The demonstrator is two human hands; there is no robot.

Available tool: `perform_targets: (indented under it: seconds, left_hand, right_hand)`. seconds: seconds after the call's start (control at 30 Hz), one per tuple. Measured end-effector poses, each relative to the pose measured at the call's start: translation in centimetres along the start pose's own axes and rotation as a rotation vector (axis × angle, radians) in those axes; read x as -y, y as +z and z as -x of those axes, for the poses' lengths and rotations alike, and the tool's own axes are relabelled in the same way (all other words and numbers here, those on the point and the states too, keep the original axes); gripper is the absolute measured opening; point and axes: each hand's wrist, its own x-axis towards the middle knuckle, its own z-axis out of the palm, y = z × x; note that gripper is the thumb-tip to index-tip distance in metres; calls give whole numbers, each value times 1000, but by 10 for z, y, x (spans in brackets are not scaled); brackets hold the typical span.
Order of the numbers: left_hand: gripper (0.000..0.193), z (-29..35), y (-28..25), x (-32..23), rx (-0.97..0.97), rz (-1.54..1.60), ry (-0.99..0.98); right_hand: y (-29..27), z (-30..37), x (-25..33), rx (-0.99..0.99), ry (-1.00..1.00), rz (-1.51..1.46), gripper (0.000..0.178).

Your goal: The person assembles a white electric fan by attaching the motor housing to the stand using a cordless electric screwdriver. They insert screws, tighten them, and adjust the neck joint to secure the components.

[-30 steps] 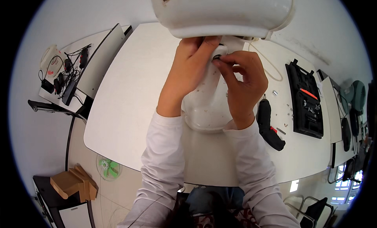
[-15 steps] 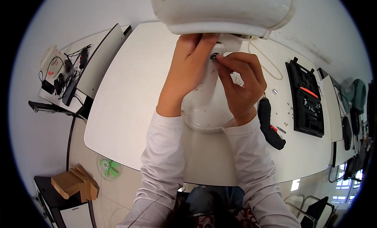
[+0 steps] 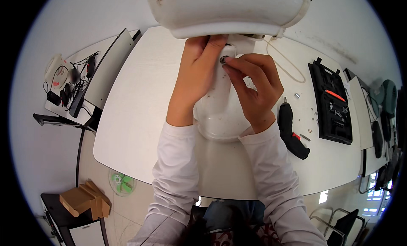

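White stand mixer (image 3: 224, 128) at the grip; its head (image 3: 229, 13) above, top cut off by frame. Left hand (image 3: 190, 78) against neck (image 3: 219, 91), fingertips hidden, closure can't tell. Right hand (image 3: 256, 83): thumb and forefinger nearly together at dark round fitting (image 3: 224, 59); can't tell if pinched. Head further left in view than 0.5 s ago.

Bright light, strong edge distortion

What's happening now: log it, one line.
left hand: on white stand | right hand: touching dark round part | black screwdriver: on table
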Motion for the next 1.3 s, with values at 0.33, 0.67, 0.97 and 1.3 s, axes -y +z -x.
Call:
perform_targets:
  seconds: [0.33,0.67,0.97,1.3]
  left_hand:
    - [40,-1,-1,1,13,5,26]
    - [29,0,2,-1,0,62,31]
    - [29,0,3,0,-3,63,49]
    - [30,0,1,1,-2,60,40]
  right_hand:
    - [-1,-1,2,12,2,-7,21]
    - [-1,-1,-1,26,-10,-40,21]
    - [-1,-1,-6,-21,-75,59,24]
    - [-3,-1,-5,27,-112,69,24]
